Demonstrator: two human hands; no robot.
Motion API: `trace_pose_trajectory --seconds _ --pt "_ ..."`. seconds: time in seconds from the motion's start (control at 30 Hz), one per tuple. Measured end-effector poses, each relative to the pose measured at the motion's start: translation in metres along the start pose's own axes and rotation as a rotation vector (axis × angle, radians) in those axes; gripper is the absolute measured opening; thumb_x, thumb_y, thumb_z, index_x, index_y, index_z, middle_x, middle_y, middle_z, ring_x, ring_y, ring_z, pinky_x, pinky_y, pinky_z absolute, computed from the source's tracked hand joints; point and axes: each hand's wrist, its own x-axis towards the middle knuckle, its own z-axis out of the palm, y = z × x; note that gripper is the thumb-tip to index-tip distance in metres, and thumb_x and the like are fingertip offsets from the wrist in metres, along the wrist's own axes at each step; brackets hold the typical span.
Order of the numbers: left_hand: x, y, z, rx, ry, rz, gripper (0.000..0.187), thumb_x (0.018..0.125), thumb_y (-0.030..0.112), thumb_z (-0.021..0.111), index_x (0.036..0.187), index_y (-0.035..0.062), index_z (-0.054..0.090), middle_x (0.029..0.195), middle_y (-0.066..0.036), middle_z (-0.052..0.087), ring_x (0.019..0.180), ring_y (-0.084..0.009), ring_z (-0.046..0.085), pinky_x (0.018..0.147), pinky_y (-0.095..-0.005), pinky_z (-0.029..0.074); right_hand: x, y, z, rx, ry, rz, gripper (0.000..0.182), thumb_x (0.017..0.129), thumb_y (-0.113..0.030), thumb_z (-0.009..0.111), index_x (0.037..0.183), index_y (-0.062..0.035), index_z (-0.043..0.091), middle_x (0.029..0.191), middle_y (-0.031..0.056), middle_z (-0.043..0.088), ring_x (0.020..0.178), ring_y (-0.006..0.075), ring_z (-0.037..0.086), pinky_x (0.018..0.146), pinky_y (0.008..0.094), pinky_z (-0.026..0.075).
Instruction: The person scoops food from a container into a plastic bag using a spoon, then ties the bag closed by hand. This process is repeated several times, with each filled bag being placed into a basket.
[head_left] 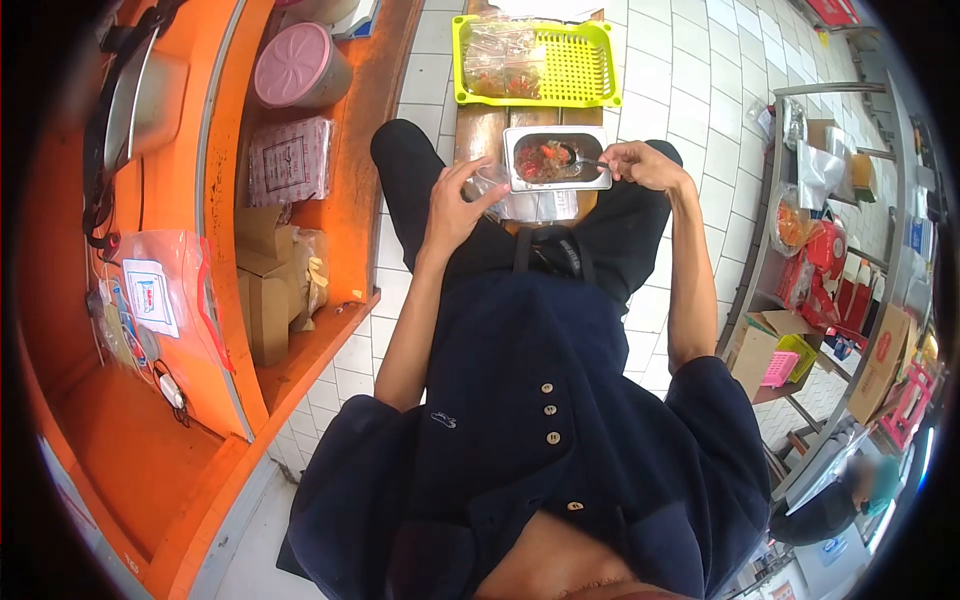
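Observation:
Between my knees a rectangular metal pan (513,150) stands on a wooden bench (483,135), holding a wet mix with red and orange pieces. My right hand (645,166) is closed on the handle of a spoon (590,162), whose bowl dips into the mix. At the pan's left side, my left hand (462,208) pinches a clear plastic bag (490,178) between thumb and fingers. More clear plastic (540,206) lies at the pan's near edge. Beyond the pan sits a lime green basket (590,75) with several filled clear bags (505,65) in its left part.
An orange shelf unit (325,240) on the left carries a pink-lidded tub (303,65), packaged stacks (290,160) and cardboard boxes (265,290). Metal racks with cartons (755,350) and a red telephone-like object (822,250) line the right. Another person (835,510) is at lower right.

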Motion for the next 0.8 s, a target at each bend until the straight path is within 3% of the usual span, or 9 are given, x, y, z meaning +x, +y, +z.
trace_pose_trajectory --seconds 0.1,0.2,0.27,0.43,0.5,0.6,0.67,0.77,0.8 --pt "0.008 0.010 0.005 -0.076 -0.094 -0.098 0.054 0.080 0.038 0.084 0.120 0.0032 0.071 0.110 -0.017 0.073 0.113 -0.0313 0.064 0.100 -0.0405 0.048 -0.004 -0.006 -0.001 0.019 -0.004 -0.042 0.027 0.090 0.002 0.049 0.107 -0.0003 0.070 0.090 0.0010 0.066 0.079 0.0099 0.053 0.070 0.0252 0.043" --pt "0.022 0.012 0.010 0.084 -0.151 -0.011 0.057 0.081 0.040 0.084 0.123 0.0029 0.070 0.113 -0.018 0.072 0.115 -0.0336 0.063 0.101 -0.0413 0.047 -0.010 -0.018 -0.004 -0.012 -0.005 -0.044 0.037 0.084 0.012 0.047 0.110 -0.0019 0.070 0.081 -0.0013 0.060 0.073 0.0066 0.050 0.059 0.0218 0.037" --pt "0.030 0.015 0.012 0.160 -0.209 0.042 0.059 0.081 0.041 0.083 0.124 0.0026 0.070 0.115 -0.019 0.071 0.115 -0.0343 0.062 0.101 -0.0414 0.048 -0.017 -0.029 -0.007 0.002 -0.049 -0.038 0.025 0.091 -0.001 0.051 0.106 -0.0011 0.071 0.087 0.0015 0.064 0.079 0.0098 0.053 0.069 0.0257 0.044" --pt "0.045 0.013 0.021 0.230 -0.381 0.098 0.065 0.081 0.045 0.082 0.128 0.0014 0.068 0.121 -0.020 0.068 0.117 -0.0349 0.062 0.100 -0.0418 0.049 -0.025 -0.052 -0.014 -0.095 -0.051 -0.060 0.027 0.087 0.000 0.050 0.104 -0.0006 0.071 0.084 0.0024 0.064 0.078 0.0116 0.055 0.069 0.0276 0.046" --pt "0.050 0.021 0.023 0.045 -0.392 0.082 0.067 0.081 0.044 0.082 0.130 0.0005 0.066 0.120 -0.022 0.069 0.115 -0.0353 0.063 0.100 -0.0419 0.049 -0.025 -0.054 -0.016 -0.177 -0.065 -0.090 0.031 0.083 0.002 0.049 0.104 -0.0005 0.072 0.082 0.0041 0.065 0.078 0.0139 0.058 0.072 0.0295 0.048" --pt "0.056 0.030 0.027 0.048 -0.427 0.137 0.069 0.081 0.042 0.083 0.132 -0.0009 0.065 0.118 -0.022 0.069 0.112 -0.0354 0.064 0.100 -0.0409 0.049 -0.022 -0.055 -0.017 -0.241 -0.071 -0.062 0.032 0.082 0.001 0.049 0.105 -0.0008 0.072 0.083 0.0049 0.065 0.078 0.0145 0.058 0.073 0.0297 0.049" --pt "0.059 0.035 0.032 0.051 -0.466 0.166 0.068 0.081 0.040 0.083 0.133 0.0000 0.065 0.118 -0.023 0.070 0.111 -0.0355 0.065 0.098 -0.0405 0.050 -0.024 -0.062 -0.011 -0.288 -0.054 -0.061 0.032 0.083 0.001 0.050 0.106 -0.0007 0.072 0.081 0.0067 0.067 0.082 0.0161 0.062 0.076 0.0330 0.052" --pt "0.063 0.038 0.042 0.056 -0.502 0.214 0.065 0.082 0.034 0.083 0.136 0.0039 0.063 0.121 -0.021 0.069 0.111 -0.0334 0.066 0.098 -0.0400 0.051 -0.028 -0.077 0.002 -0.397 0.040 -0.147 0.036 0.079 0.009 0.048 0.103 0.0007 0.072 0.074 0.0080 0.065 0.073 0.0163 0.061 0.069 0.0306 0.049" --pt "0.064 0.039 0.046 0.055 -0.510 0.235 0.064 0.083 0.029 0.083 0.139 0.0070 0.062 0.123 -0.018 0.069 0.113 -0.0311 0.066 0.098 -0.0398 0.052 -0.035 -0.088 0.009 -0.544 0.165 -0.122 0.033 0.080 0.008 0.052 0.103 -0.0021 0.074 0.076 0.0111 0.067 0.075 0.0212 0.065 0.070 0.0340 0.051"
